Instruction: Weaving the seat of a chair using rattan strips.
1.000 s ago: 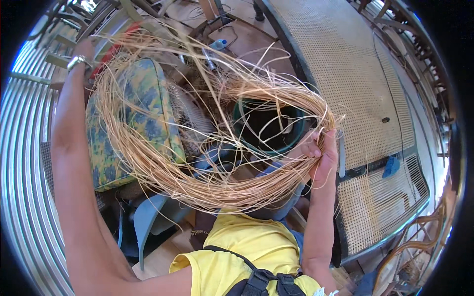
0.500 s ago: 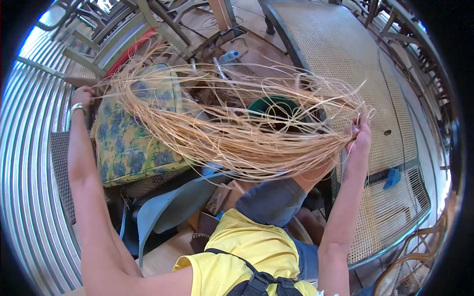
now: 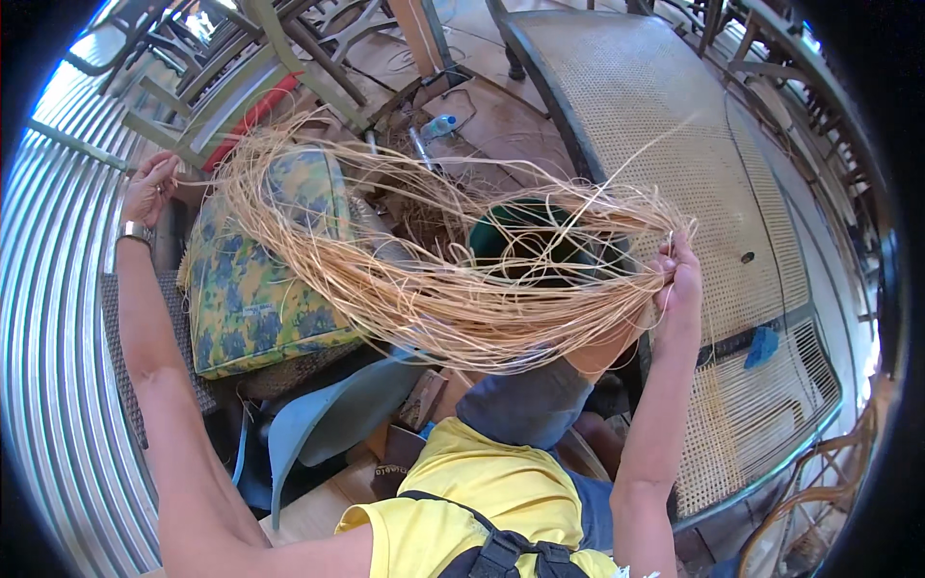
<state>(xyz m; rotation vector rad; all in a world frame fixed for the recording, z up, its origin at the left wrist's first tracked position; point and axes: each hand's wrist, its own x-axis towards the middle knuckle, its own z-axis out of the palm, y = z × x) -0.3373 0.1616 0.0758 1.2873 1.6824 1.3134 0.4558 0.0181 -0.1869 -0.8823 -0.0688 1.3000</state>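
Observation:
A big looped bundle of tan cane strands (image 3: 434, 313) stretches in front of me, with loose ends sticking out. My right hand (image 3: 681, 275) grips the bundle's right end. At the far left, my left hand (image 3: 152, 190) pinches a few strands that lead off the bundle's left end. The bundle's left part hangs over a cushion (image 3: 260, 323) with a yellow, green and blue pattern. Below its right part is a dark green bucket (image 3: 491, 231), partly hidden by strands.
To the right lies a large framed panel of woven cane (image 3: 655, 106). A blue plastic chair (image 3: 332, 409) stands below the cushion. Corrugated metal (image 3: 67, 337) lines the left. A plastic bottle (image 3: 438, 126) lies on the floor, near wooden chair frames (image 3: 183, 101).
My right hand has moved slightly left and down with the bundle's end. My left hand has shifted a little outward, and the strands sag lower.

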